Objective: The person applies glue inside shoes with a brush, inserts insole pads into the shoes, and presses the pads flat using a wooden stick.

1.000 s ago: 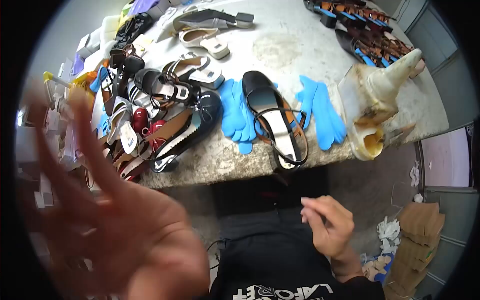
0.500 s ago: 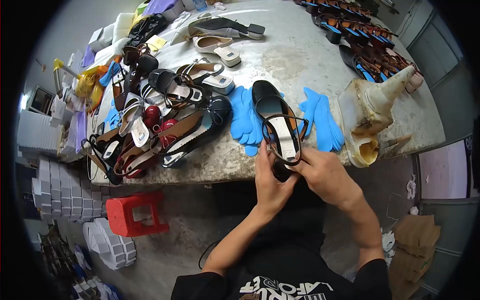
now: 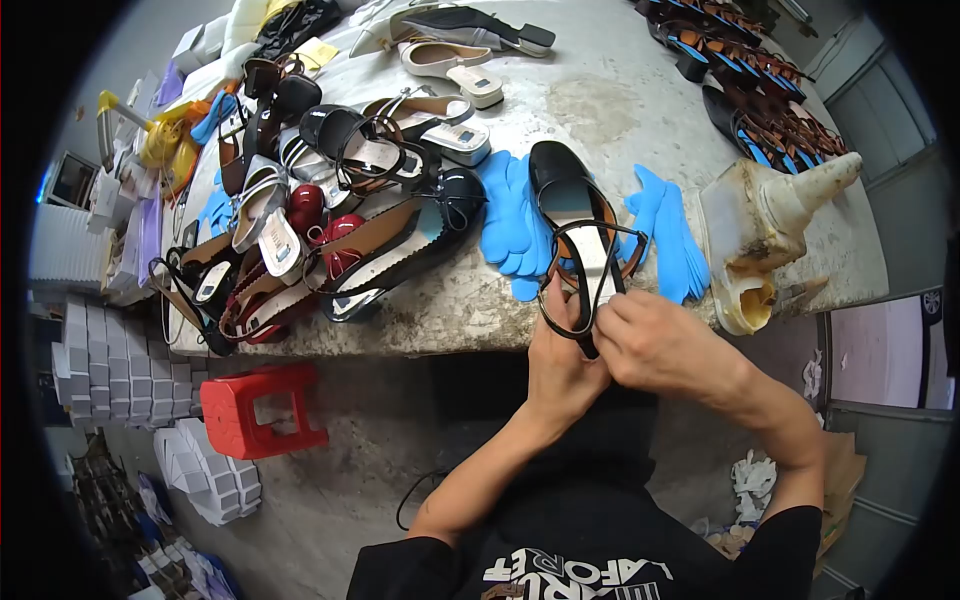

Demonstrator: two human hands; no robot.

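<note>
Left hand (image 3: 562,365): clamped on the heel end of the black shoe (image 3: 590,245), thumb and fingers at its left side. Right hand (image 3: 660,340): fingers curled inward against the right side of the same heel end; tips partly hidden, so cannot tell whether they pinch anything. Shoe extends forward from the grip, toe farthest from the person, insole up; strap loops above the insole, just ahead of the hands. Shoe lies between two groups of blue pieces, the left group (image 3: 512,225) and the right group (image 3: 672,240). Farther right: stained white container (image 3: 765,220). Farther left: pile of mixed shoes (image 3: 400,245) on the worn table (image 3: 470,325). Below, on the floor: red stool (image 3: 235,415).
</note>
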